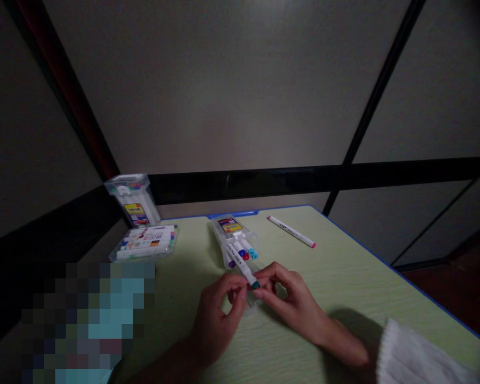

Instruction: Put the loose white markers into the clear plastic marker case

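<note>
A white marker point(242, 264) with a dark teal cap slants out of the mouth of a clear plastic marker case point(220, 242). The case lies on its side on the table, its lid folded open toward me. Thumb and fingers of my left hand point(218, 314) pinch close by the marker's capped end from the left. From the other side, the fingertips of my right hand point(294, 298) close on that same end. Inside the case, several more markers point(246, 253) show purple, red, blue and light blue ends.
A loose white marker point(292, 232) with a pink end lies at the right on the pale green table point(344, 277). At the back left, an upright clear case point(138, 200) of markers stands behind a flat marker pack point(146, 242). A wall rises behind. A pixelated patch covers the lower left.
</note>
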The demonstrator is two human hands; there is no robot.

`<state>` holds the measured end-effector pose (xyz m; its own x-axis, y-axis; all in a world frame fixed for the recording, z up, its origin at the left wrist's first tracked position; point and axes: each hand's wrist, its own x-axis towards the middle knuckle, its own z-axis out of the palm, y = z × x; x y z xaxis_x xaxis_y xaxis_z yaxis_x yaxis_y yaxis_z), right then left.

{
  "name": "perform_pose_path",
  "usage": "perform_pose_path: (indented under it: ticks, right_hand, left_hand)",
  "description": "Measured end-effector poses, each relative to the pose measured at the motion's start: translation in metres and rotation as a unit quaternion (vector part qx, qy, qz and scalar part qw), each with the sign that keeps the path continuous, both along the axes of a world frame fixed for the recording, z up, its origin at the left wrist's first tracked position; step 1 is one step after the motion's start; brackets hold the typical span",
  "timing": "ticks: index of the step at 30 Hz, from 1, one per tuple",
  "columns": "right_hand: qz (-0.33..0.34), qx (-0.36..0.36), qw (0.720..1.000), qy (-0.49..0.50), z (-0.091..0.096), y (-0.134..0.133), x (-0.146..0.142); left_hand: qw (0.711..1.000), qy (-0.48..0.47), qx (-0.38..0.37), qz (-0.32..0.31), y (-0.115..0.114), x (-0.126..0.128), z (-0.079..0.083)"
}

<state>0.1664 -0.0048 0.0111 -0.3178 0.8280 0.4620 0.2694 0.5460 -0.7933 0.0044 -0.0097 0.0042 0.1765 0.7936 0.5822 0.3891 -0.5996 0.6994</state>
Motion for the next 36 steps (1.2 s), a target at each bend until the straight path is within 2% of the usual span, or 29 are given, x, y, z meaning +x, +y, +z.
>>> perform_pose_path:
  ticks: [8, 16, 28, 31, 34, 36]
  right_hand:
    - [-0.005, 0.022, 1.0, -0.021, 0.003, 0.001, -0.001]
    - [0.037, 0.017, 0.999, -0.019, 0.005, 0.002, -0.002]
    - [0.054, 0.029, 0.993, -0.098, 0.007, 0.001, -0.001]
    - [-0.001, 0.055, 0.995, -0.088, 0.005, 0.007, 0.004]
    - [-0.122, 0.085, 0.986, -0.078, 0.001, 0.026, 0.02]
    - [-0.217, 0.101, 0.966, -0.096, -0.003, 0.043, 0.039]
  left_hand:
    - [0.999, -0.028, -0.032, 0.022, 0.004, -0.001, -0.003]
    - [0.996, -0.048, -0.052, 0.05, 0.006, -0.002, -0.002]
    - [0.988, -0.094, -0.104, 0.069, 0.008, -0.002, -0.002]
    - [0.988, -0.09, -0.103, 0.074, 0.008, -0.002, -0.002]
    - [0.989, -0.077, -0.103, 0.076, 0.009, -0.002, -0.002]
    - [0.99, -0.069, -0.099, 0.074, 0.009, -0.002, -0.002]
